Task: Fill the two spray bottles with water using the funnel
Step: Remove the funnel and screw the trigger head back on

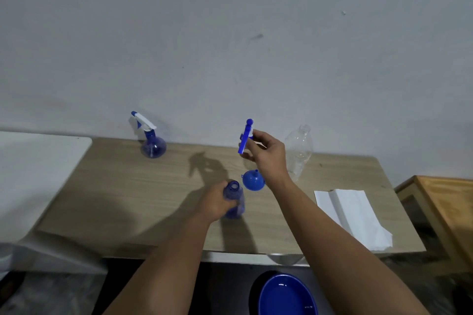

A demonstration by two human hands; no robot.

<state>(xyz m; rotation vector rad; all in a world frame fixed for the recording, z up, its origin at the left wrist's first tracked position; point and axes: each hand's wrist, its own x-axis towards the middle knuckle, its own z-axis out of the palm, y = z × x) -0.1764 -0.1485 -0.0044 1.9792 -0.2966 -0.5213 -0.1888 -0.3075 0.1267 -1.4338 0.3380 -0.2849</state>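
A: What does each hand have?

B: The left hand (217, 202) is wrapped closed around the open spray bottle (234, 199), which stands upright near the middle of the tabletop (115, 186), a little toward the front edge. The right hand (266, 153) is raised above the tabletop, fingers pinched shut on the trigger head (246, 137) that belongs on that bottle.

A: And the rest?

B: The funnel (253, 180) sits mouth down just behind the open bottle. The second spray bottle (152, 144), head on, stands at the back edge toward the left. A clear plastic bottle (299, 151) stands at the back edge toward the right; I cannot tell how much water it holds. A white paper towel (353, 215) lies near the front right corner.

A: What could go wrong?

B: The trigger head could roll off if set near an edge. The neck looks narrow, so a tilted funnel or a fast pour would likely spill. If the left hand lets go, the light bottle might tip under the funnel
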